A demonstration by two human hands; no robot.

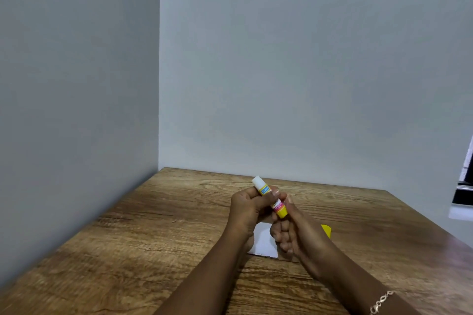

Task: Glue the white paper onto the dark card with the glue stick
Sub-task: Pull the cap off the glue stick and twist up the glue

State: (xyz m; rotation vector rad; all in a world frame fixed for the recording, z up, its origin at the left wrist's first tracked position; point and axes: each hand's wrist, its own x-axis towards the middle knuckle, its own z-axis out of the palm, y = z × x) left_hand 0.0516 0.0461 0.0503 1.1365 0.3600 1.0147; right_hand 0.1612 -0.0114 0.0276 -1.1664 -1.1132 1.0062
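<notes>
Glue stick [277, 206]: was held up above the table [153, 225], tilted, with its bare white tip pointing up and away toward the wall [307, 59] and its yellow base toward the person.
Left hand [245, 210]: gripped the upper half of the stick, fingers and thumb wrapped closely round the barrel just under the white tip.
Right hand [289, 233]: pinched the yellow base end between thumb and forefinger, the other fingers curled in beneath.
Paper [263, 240]: a small white sheet lay flat on the table straight under the two hands, partly hidden by them, its near edge showing between the wrists.
Cap [326, 230]: a yellow cap sat on the table just behind the right forearm, apart from the stick.
Bracelet [381, 302]: a thin chain hung on the right wrist.
Table: brown wood grain, pushed into the corner of two plain grey walls.
Right edge: something dark and white stood there, too cut off to tell what it was.
</notes>
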